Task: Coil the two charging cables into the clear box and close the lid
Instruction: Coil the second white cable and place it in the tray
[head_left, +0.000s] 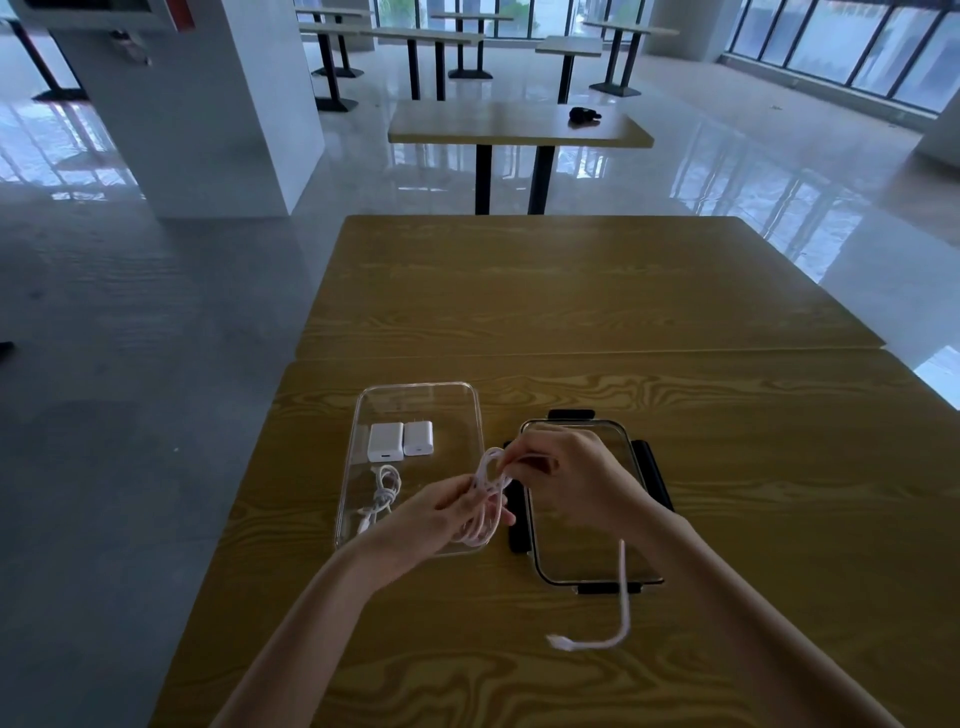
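A clear box (415, 389) lies open on the wooden table. Inside it sit two white charger plugs (400, 440) and one coiled white cable (383, 493). Just above the box's right edge, my left hand (441, 514) holds loops of a second, pale pink cable (488, 493). My right hand (566, 478) pinches the same cable at the top of the loops. Its loose tail (623, 597) hangs down and ends on the table at a white plug. The clear lid (639, 574) with black clips lies flat to the right of the box, partly under my right hand.
The wooden table (571, 291) stretches far ahead and to the right. Its left edge runs close to the box. More tables stand across the shiny floor, one with a small dark object (584, 115) on it.
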